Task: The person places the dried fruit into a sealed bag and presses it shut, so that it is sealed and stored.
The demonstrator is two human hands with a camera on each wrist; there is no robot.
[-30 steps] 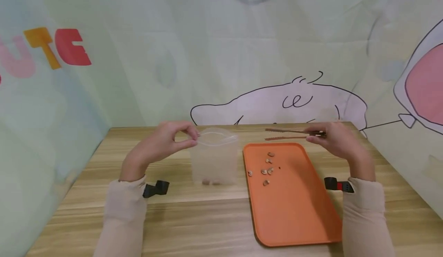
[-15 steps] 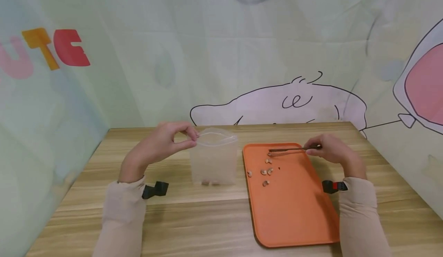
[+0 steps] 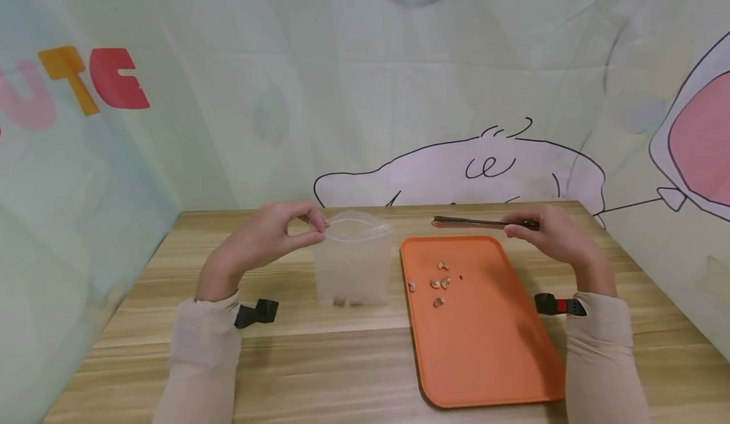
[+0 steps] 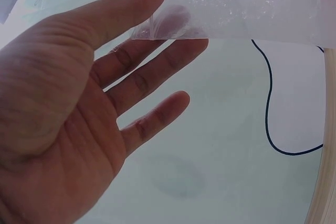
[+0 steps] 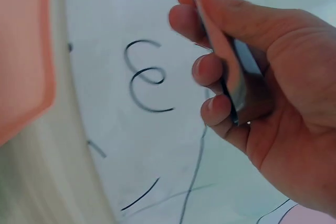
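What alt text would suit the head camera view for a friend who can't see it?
A person's right hand holds tongs near the far end of an orange tray dotted with small pieces, while the left hand pinches a clear, open bag beside the tray. Behind the wooden table is a pale cartoon backdrop.

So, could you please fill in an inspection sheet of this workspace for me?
Surface: wood-grain table, bearing an orange tray.
Job's things: a translucent bag, upright, mouth parted, brownish lumps at its bottom; tongs, tips together, load too small to tell; several small pieces on the tray.
Clutter: one dark speck on the tray.
Hands: the left hand pinches the bag's rim; the right hand grips the tongs.
Cables: nothing seen.
Surroundings: a printed backdrop with cartoon drawings and coloured letters.
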